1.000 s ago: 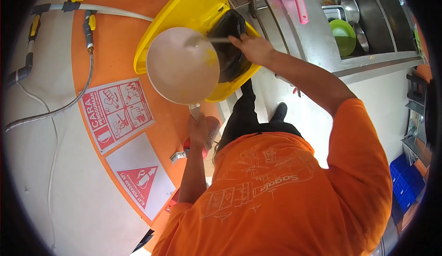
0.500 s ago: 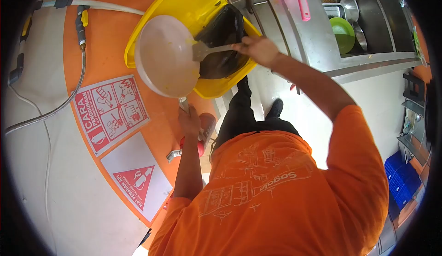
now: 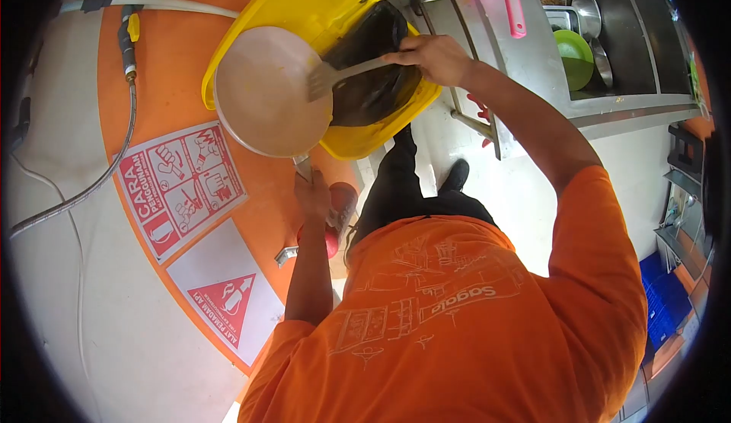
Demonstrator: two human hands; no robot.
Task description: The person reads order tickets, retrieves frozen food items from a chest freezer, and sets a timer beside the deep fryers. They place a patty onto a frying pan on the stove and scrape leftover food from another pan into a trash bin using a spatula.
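Note:
My left hand [image 3: 311, 194] is closed round the handle of a pale frying pan [image 3: 266, 92], which is tilted beside the mouth of a yellow bin [image 3: 365, 143]. Small yellowish bits cling to the pan's inner surface. In my right hand [image 3: 435, 59] is a slotted spatula [image 3: 344, 73], gripped by its handle. Its slotted head lies over the pan's right side; whether it touches the surface I cannot tell. A black bag [image 3: 373, 80] lines the bin, whose yellow lid stands raised behind the pan.
To the right is a steel counter with a sink holding a green bowl [image 3: 572, 59] and metal bowls. A pink dipper [image 3: 513, 4] rests at its edge. A red fire extinguisher [image 3: 332, 240] stands below my left hand. A hose [image 3: 131, 130] hangs along the orange wall at left.
The spatula head has shifted slightly left over the pan, and its slots now show. My right hand has moved a little right and up. The pan has moved slightly left.

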